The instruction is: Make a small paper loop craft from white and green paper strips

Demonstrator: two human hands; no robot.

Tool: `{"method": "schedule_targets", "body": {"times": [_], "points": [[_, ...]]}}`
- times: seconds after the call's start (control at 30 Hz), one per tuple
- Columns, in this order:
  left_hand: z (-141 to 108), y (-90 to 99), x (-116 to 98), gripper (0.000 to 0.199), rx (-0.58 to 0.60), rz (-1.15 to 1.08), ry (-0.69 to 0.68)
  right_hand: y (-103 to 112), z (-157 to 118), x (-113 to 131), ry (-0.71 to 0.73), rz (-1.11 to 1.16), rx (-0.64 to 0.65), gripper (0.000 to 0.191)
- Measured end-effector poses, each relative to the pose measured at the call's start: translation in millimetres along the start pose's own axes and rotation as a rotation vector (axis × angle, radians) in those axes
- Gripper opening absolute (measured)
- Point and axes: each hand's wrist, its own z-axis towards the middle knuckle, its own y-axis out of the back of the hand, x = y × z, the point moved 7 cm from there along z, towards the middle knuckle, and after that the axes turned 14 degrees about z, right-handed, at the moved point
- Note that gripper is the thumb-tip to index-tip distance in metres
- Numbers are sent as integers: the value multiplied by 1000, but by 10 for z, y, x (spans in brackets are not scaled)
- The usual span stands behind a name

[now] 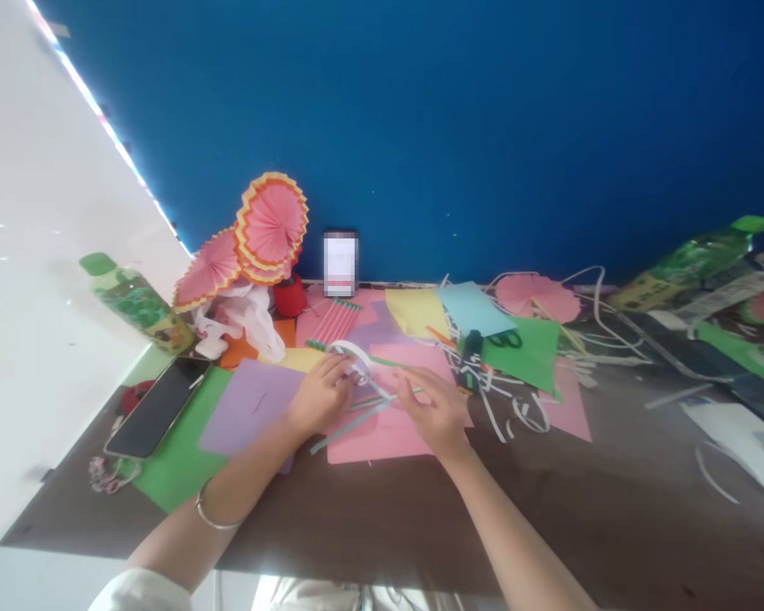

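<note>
My left hand [323, 392] is closed around a roll of white tape [355, 355], which looks like double-sided tape; its fingers cover part of the ring. A pale strip [387, 397] runs from the roll toward my right hand [434, 409]. Thumb and fingers of that hand are pinched together at the strip's end, though the exact contact is blurred. Both hands are above a pink paper sheet [382, 437]. Below the roll, a greyish strip [347, 428] crosses the sheet. A purple sheet [248, 407] lies partly under my left wrist.
Pink paper fans [272, 222] stand at the back left, near a green-capped bottle [141, 304] and a phone [159, 407]. Another phone [340, 265] leans on the blue partition. A dark cutter-like tool [471, 361], scissors [506, 339] and curled paper scraps [530, 414] lie right of my hands.
</note>
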Motion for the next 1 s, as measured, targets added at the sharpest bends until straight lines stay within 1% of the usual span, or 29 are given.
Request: {"method": "schedule_targets", "body": {"times": [0.03,0.1,0.13,0.2,0.27,0.33,0.4,0.47,0.53,0.6,0.73,0.83,0.9,1.0], "points": [[-6,-1,36,26,10,-24,50,-5,-2,-11,-39,42,2,18],[-25,-3,119,32,29,-167,177,-12,-16,-58,-137,135,1,16],[-39,-13,169,37,36,-284,259,-14,-26,-86,-185,188,-3,15],[-75,-59,277,41,20,-599,454,-20,-45,-136,-273,289,-9,14],[-109,-133,367,36,-45,-962,652,-32,-55,-169,-351,370,-7,13],[-139,-212,437,32,-144,-1276,832,-54,-58,-186,-428,441,7,11],[-173,-269,498,31,-242,-1470,985,-87,-60,-189,-497,516,29,9],[-214,-296,554,29,-315,-1553,1102,-118,-63,-189,-549,577,46,8],[-250,-297,599,23,-365,-1582,1165,-138,-77,-211,-597,611,49,8],[-271,-293,621,18,-392,-1604,1189,-147,-107,-265,-651,632,39,8],[-278,-294,613,15,-394,-1632,1185,-166,-176,-408,-735,707,29,10],[-281,-306,605,14,-379,-1628,1179,-204,-191,-461,-759,773,67,10],[-287,-319,608,15,-370,-1622,1174,-222,-185,-469,-779,759,84,10],[-294,-332,615,16,-359,-1599,1161,-236,-176,-464,-833,633,102,14]]}}
